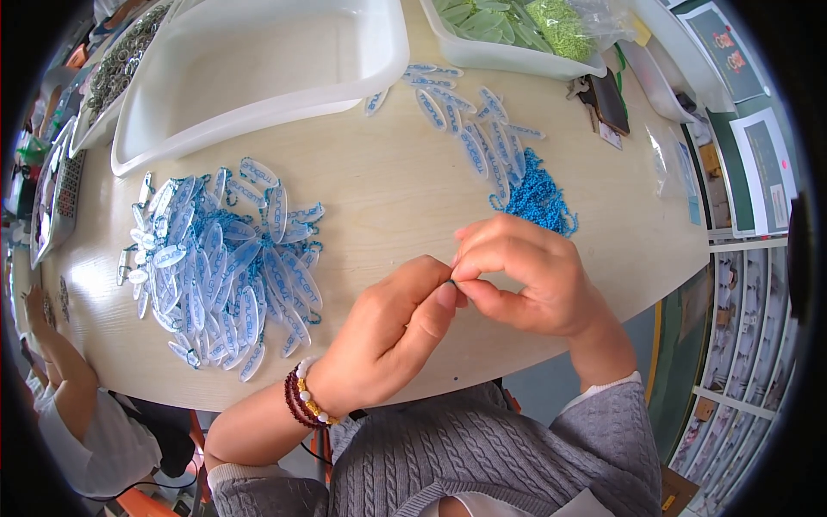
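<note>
Head view, I see left hand [388,332] and right hand [551,277] pinching a tiny dark piece [452,282], kind unclear, near blue chains [538,200]

My pale table [370,198] shines with light at its left end; right of the table I see white-framed shelves [739,345] and printed sheets [765,172], and grey floor [547,379] beyond its near edge.

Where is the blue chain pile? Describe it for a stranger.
On the pale table, look right of centre, just beyond the right hand. The blue chain pile lies there, its edge meeting clear oval tags. Unlike the large left heap, it is nearly all chain.
</note>
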`<action>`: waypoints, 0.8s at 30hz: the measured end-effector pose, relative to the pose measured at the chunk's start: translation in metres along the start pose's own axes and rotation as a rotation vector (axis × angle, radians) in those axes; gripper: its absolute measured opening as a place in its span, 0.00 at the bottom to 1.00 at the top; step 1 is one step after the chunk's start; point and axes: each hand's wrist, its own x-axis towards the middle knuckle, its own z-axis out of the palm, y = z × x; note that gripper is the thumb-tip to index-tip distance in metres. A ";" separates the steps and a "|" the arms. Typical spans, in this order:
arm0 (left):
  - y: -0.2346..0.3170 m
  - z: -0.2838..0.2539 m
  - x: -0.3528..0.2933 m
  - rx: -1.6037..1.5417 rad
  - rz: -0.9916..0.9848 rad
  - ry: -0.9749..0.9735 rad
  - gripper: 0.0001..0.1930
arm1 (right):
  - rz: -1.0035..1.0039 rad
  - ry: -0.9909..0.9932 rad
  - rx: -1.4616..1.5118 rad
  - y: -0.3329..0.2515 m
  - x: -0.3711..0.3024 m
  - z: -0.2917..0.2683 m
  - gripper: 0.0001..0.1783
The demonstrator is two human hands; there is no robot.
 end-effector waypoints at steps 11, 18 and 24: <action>-0.004 -0.005 0.007 0.499 0.196 0.179 0.04 | 0.092 0.098 -0.026 -0.001 0.001 0.004 0.09; -0.015 -0.005 0.016 1.097 0.495 0.331 0.09 | 0.047 0.152 -0.199 0.003 -0.001 0.011 0.09; -0.013 -0.005 0.020 1.177 0.570 0.404 0.10 | -0.012 0.216 -0.389 0.001 0.003 0.020 0.11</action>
